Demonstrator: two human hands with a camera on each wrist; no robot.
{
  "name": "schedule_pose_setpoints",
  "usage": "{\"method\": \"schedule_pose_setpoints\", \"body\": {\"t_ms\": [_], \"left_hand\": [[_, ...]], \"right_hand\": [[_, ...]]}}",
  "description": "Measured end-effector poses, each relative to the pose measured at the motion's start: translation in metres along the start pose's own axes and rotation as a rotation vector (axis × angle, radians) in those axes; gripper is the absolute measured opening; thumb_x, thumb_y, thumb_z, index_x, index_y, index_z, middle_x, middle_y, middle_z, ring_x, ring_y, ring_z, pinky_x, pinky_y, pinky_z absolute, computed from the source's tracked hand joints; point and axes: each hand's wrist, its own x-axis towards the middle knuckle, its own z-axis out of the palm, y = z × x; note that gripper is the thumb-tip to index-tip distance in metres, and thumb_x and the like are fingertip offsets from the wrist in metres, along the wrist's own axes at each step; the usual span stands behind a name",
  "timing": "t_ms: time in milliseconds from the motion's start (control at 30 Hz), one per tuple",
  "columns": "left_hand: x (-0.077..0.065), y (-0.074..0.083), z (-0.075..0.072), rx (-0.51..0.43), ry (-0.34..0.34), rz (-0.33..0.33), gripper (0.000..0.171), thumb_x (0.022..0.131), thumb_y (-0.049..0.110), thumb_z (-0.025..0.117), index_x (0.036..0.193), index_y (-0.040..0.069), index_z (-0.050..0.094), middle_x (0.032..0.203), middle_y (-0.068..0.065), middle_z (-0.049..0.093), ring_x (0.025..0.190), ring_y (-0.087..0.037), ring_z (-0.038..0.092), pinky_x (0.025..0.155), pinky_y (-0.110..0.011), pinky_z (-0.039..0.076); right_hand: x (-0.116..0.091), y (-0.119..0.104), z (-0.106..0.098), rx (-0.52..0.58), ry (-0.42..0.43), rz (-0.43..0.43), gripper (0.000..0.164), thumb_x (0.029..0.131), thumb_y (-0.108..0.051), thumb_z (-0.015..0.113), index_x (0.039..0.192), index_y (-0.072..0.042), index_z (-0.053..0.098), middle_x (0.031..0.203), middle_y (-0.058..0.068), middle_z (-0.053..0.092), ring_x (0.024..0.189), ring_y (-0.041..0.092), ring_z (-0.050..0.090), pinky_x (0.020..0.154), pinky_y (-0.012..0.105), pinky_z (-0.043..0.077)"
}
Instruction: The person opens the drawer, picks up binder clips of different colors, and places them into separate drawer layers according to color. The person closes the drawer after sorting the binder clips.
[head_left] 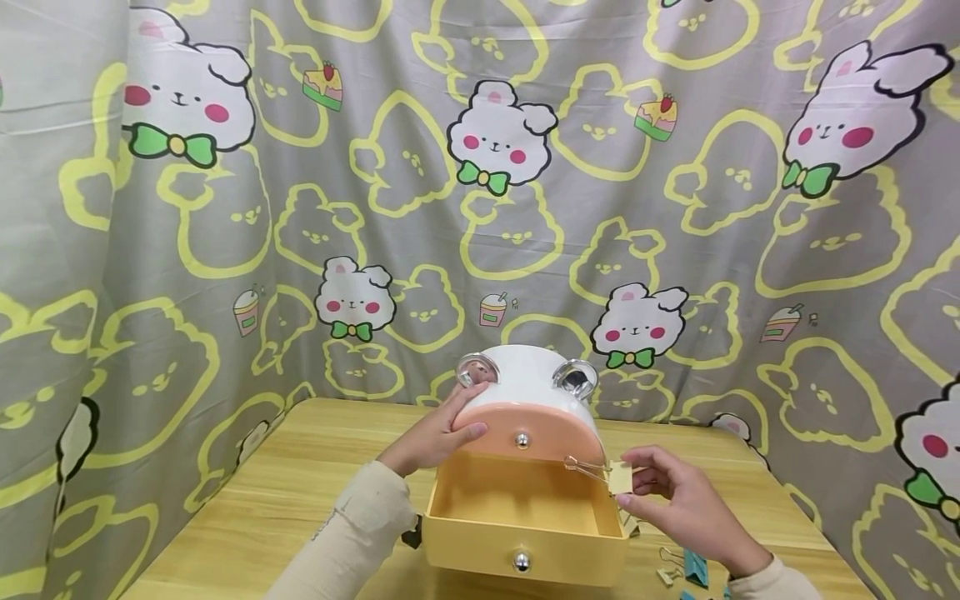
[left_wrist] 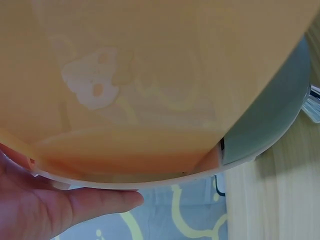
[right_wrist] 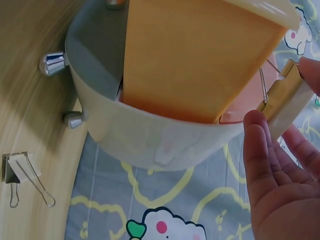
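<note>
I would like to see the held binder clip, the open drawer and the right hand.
Held binder clip [head_left: 620,478]: head view, its body.
Open drawer [head_left: 476,546]: head view, front panel.
Right hand [head_left: 684,503]: head view, mid-hand.

I get the head view bright and evenly lit, with glints on the lower knob [head_left: 522,562] and the curtain [head_left: 420,225] stretched toward the corners — while both wrist views look dimmer, the glossy drawer [left_wrist: 165,55] mirroring the curtain and soft shadow dulling the table [right_wrist: 30,95].
</note>
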Motion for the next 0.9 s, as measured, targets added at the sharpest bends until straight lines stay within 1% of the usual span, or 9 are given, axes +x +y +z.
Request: {"method": "schedule_pose_setpoints", "body": {"t_ms": [233, 367, 500, 633, 767, 900], "left_hand": [[-0.001, 0.002, 0.000, -0.002, 0.002, 0.004, 0.063, 0.097, 0.032, 0.060, 0.152, 0.027, 0.030, 0.155, -0.006, 0.023, 0.131, -0.032, 0.035, 0.103, -0.057, 0.030], [-0.001, 0.001, 0.000, -0.002, 0.005, 0.012, 0.063, 0.097, 0.032, 0.060, 0.152, 0.027, 0.030, 0.155, -0.006, 0.023, 0.131, -0.032, 0.035, 0.103, -0.057, 0.030], [-0.001, 0.001, -0.001, 0.003, 0.004, 0.011, 0.063, 0.097, 0.031, 0.060, 0.152, 0.026, 0.030, 0.155, -0.006, 0.023, 0.131, -0.032, 0.035, 0.103, -0.056, 0.030], [-0.002, 0.002, -0.001, 0.014, 0.002, -0.001, 0.063, 0.097, 0.033, 0.060, 0.152, 0.027, 0.029, 0.156, -0.007, 0.021, 0.134, -0.034, 0.032, 0.104, -0.058, 0.029], [-0.002, 0.002, -0.001, 0.021, 0.000, -0.011, 0.064, 0.097, 0.034, 0.059, 0.153, 0.027, 0.028, 0.157, -0.008, 0.019, 0.136, -0.035, 0.030, 0.104, -0.059, 0.028], [-0.003, 0.003, -0.001, 0.019, 0.001, -0.022, 0.064, 0.097, 0.034, 0.059, 0.153, 0.028, 0.028, 0.157, -0.008, 0.018, 0.137, -0.034, 0.029, 0.105, -0.059, 0.027]], "right_hand": [[0.002, 0.001, 0.008, -0.022, -0.023, -0.084, 0.037, 0.082, -0.012, 0.079, 0.113, -0.005, 0.061, 0.091, -0.001, 0.062, 0.077, 0.009, 0.061, 0.067, 0.028, 0.053], [0.004, 0.003, 0.010, -0.050, -0.050, -0.130, 0.038, 0.082, -0.014, 0.080, 0.113, -0.006, 0.061, 0.087, -0.004, 0.060, 0.074, 0.007, 0.058, 0.064, 0.028, 0.052], [0.005, 0.005, 0.013, -0.093, -0.074, -0.156, 0.038, 0.081, -0.019, 0.080, 0.113, -0.010, 0.062, 0.084, -0.008, 0.057, 0.069, 0.006, 0.053, 0.058, 0.026, 0.048], [0.006, 0.004, 0.015, -0.108, -0.096, -0.176, 0.037, 0.081, -0.022, 0.081, 0.111, -0.012, 0.063, 0.081, -0.008, 0.055, 0.065, 0.009, 0.051, 0.055, 0.025, 0.045], [0.006, 0.003, 0.015, -0.111, -0.114, -0.187, 0.036, 0.081, -0.023, 0.081, 0.110, -0.012, 0.063, 0.077, -0.007, 0.053, 0.063, 0.010, 0.050, 0.055, 0.024, 0.044], [0.007, 0.002, 0.016, -0.123, -0.131, -0.200, 0.036, 0.082, -0.024, 0.080, 0.110, -0.011, 0.063, 0.076, -0.007, 0.051, 0.063, 0.009, 0.049, 0.054, 0.023, 0.043]]}}
